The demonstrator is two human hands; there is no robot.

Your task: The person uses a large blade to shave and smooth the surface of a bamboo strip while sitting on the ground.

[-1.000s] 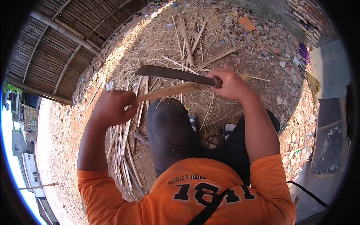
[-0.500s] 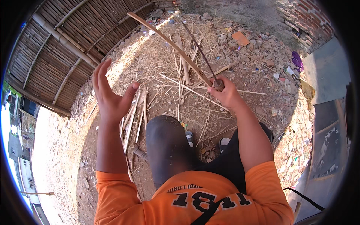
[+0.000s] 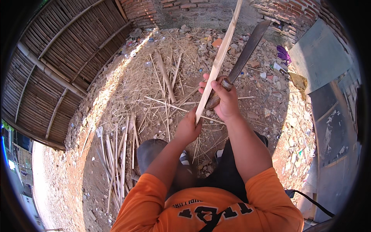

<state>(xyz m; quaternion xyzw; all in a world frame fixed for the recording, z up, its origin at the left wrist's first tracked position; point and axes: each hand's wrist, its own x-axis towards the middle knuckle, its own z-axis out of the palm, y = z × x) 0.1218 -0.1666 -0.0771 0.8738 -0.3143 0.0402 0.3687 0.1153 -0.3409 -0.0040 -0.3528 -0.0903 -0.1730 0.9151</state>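
One long, flat, pale bamboo-like strip (image 3: 222,50) slants from the centre to the upper edge of the frame, its lower end clamped in the left hand (image 3: 188,127), likely for steadiness. The right hand (image 3: 226,99) grips both it and a dark-bladed, brown-handled machete (image 3: 249,50), apparently keeping the blade ready.

Open air stretches leftward from the left hand (image 3: 188,127) over the straw (image 3: 129,87) to the bamboo wall (image 3: 58,58); up and right, the bamboo strip (image 3: 221,58) and machete (image 3: 248,52) bar the way
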